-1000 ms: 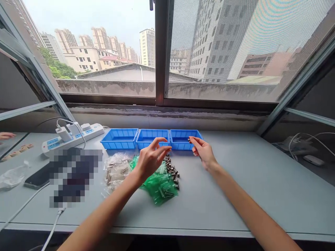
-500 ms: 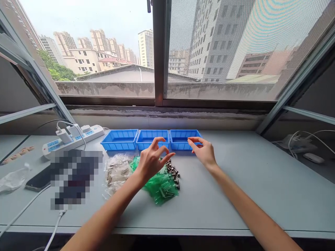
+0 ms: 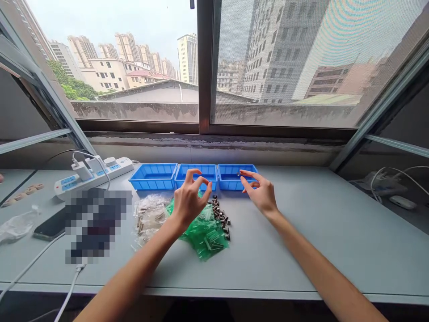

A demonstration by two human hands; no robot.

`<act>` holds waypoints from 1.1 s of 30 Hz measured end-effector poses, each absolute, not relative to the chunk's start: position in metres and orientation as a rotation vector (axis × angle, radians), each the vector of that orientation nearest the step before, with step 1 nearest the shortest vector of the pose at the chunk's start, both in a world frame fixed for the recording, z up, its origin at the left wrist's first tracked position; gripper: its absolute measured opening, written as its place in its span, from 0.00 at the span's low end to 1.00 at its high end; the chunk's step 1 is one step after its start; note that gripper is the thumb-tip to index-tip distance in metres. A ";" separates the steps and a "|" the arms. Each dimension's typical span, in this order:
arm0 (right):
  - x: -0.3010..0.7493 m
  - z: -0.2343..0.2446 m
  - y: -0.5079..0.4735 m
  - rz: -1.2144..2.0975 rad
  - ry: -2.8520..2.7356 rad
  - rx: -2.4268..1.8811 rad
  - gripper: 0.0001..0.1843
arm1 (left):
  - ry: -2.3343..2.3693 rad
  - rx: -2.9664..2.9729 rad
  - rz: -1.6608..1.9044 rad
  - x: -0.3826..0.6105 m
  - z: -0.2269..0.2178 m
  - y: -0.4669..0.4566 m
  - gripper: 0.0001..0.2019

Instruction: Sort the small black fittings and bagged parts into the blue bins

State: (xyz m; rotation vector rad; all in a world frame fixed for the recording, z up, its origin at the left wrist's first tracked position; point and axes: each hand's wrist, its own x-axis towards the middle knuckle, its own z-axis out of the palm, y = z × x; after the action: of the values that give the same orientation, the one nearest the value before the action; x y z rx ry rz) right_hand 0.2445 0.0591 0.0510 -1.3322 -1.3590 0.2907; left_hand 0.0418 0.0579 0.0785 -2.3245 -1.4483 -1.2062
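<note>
My right hand (image 3: 260, 193) is over the front of the right blue bin (image 3: 231, 184), thumb and forefinger close together. A tiny dark piece (image 3: 238, 174) shows at those fingertips, too small to name. My left hand (image 3: 191, 197) hovers above the green plastic bags, fingers bent and thumb apart, with nothing visible in it. Under and beside it lie green bags (image 3: 209, 239) of slim metal pieces. Dark metal bolts (image 3: 221, 217) lie loose to their right, and clear bags (image 3: 150, 219) of metal parts to their left.
The middle bin (image 3: 182, 182) and left bin (image 3: 152, 182) join the right one in a row. A white power strip (image 3: 97, 176), a black phone (image 3: 50, 226), cables and a crumpled clear bag (image 3: 18, 227) occupy the left side. A window frame (image 3: 203, 67) stands behind.
My right thumb and forefinger have parted slightly, and a tiny dark piece now shows at their tips. My left hand has shifted a little left, its thumb now pointing more upward.
</note>
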 end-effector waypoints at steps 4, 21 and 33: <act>0.236 0.048 0.054 0.157 -1.607 -1.241 0.11 | -1.485 -2.359 -1.145 0.042 0.079 0.057 0.09; 0.219 0.030 0.052 0.267 -2.322 -1.133 0.16 | -1.400 -2.427 -1.104 0.040 0.081 0.056 0.08; 0.231 0.031 0.059 0.223 -2.203 -1.229 0.12 | -1.392 -2.481 -0.985 0.035 0.081 0.061 0.09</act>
State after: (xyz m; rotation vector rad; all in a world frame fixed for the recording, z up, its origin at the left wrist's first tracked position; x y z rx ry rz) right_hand 0.2308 0.0593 0.0314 -1.2293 -2.2029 0.2229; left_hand 0.0351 0.0614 0.0814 -2.4813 -1.3916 -0.9845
